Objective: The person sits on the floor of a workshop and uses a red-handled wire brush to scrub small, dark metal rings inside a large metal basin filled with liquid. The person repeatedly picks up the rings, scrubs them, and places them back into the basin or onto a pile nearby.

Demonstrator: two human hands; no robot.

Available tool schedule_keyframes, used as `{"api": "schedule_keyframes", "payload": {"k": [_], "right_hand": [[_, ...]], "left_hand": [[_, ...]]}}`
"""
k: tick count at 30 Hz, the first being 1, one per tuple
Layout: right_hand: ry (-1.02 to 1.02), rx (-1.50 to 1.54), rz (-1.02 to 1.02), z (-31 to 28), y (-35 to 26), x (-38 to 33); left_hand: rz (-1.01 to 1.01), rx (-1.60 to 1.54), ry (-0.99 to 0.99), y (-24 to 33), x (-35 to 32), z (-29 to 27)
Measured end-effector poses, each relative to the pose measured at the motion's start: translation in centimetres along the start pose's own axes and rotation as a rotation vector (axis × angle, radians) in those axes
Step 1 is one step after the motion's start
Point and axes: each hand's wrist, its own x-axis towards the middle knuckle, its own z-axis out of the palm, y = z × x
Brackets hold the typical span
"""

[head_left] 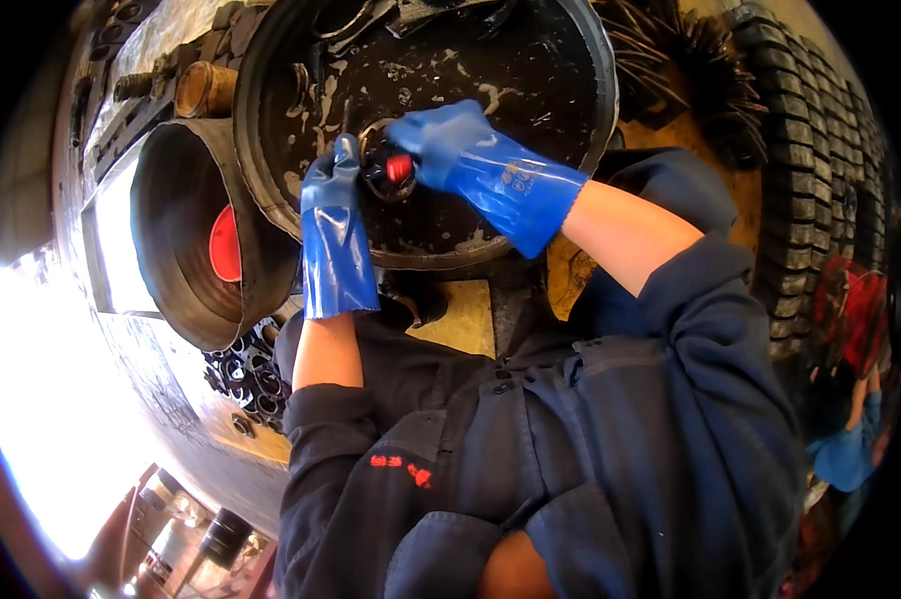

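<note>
Both of my hands wear long, shiny blue rubber gloves and work over a large round black tub [602, 90] of dark, foam-flecked liquid. My left hand [332, 185] grips the near-left side of a dark, wet ring-shaped metal part [388, 192], its fingers pressed together. On the other side, my right hand [445, 140] is closed around a tool with a red end [398, 168] that points into the ring. The rest of that tool is hidden by the glove, so its kind does not show.
Left of the tub stands an open metal drum [176, 180] with a red disc [226, 244] inside. Several dark ring parts [256, 374] lie below it. A rusty cylinder [206, 90] sits at upper left. Stacked black blocks [805, 150] rise at right, and another person [850, 439] is at the far right.
</note>
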Motion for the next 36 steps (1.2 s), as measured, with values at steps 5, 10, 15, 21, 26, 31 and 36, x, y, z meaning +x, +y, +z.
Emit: {"api": "schedule_keyframes", "payload": {"k": [5, 10, 15, 21, 26, 31, 36], "right_hand": [[-0.173, 0.407, 0.475, -2.0, 1.1, 0.6], [-0.146, 0.689, 0.177, -2.4, 3.5, -4.6], [-0.071, 0.636, -0.016, -2.3, 3.0, -4.7], [-0.290, 0.671, 0.361, -0.3, 1.2, -1.3], [-0.097, 0.052, 0.041, 0.3, 0.7, -0.7], [0.272, -0.358, -0.569, 1.8, -0.7, -1.6], [0.374, -0.363, -0.544, 1.8, -1.2, -1.9]], "left_hand": [[0.027, 0.190, -0.061, 0.5, -0.9, 1.4], [0.069, 0.117, -0.040, -0.7, -0.5, 1.2], [0.185, -0.046, 0.036, -3.6, 1.3, 1.5], [0.149, -0.032, 0.040, -4.0, 1.8, 1.6], [0.114, -0.065, 0.037, -3.8, 1.7, 0.9], [0.059, -0.088, 0.019, -4.2, 2.2, 0.5], [0.081, -0.087, 0.026, -3.6, 2.1, 0.9]]}}
